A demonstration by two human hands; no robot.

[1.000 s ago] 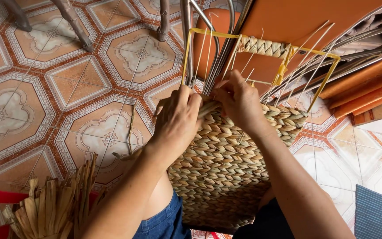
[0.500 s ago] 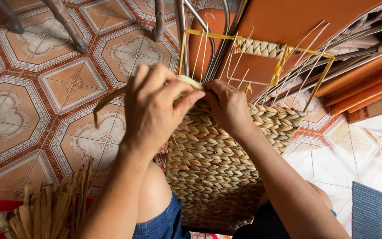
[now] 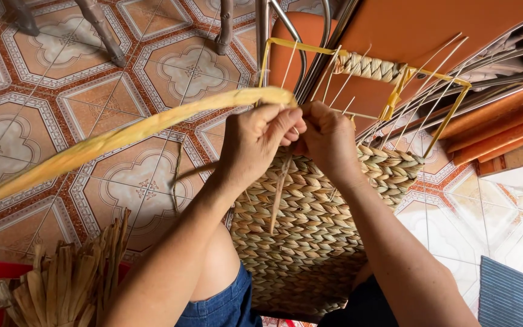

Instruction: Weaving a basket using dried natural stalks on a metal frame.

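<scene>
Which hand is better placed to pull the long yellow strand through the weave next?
Probably the left hand: it already pinches the strand, which trails out to its side over the floor. The right hand rests on the basket rim, seemingly steadying the weave.

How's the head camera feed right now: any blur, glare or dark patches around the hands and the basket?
Head view: even daylight, no glare; the left hand and right hand are sharp, as is the woven basket; the long yellow strand goes soft towards the left edge; the basket's lower part between the knees falls into shadow; the tile floor looks stretched at the edges.
</scene>
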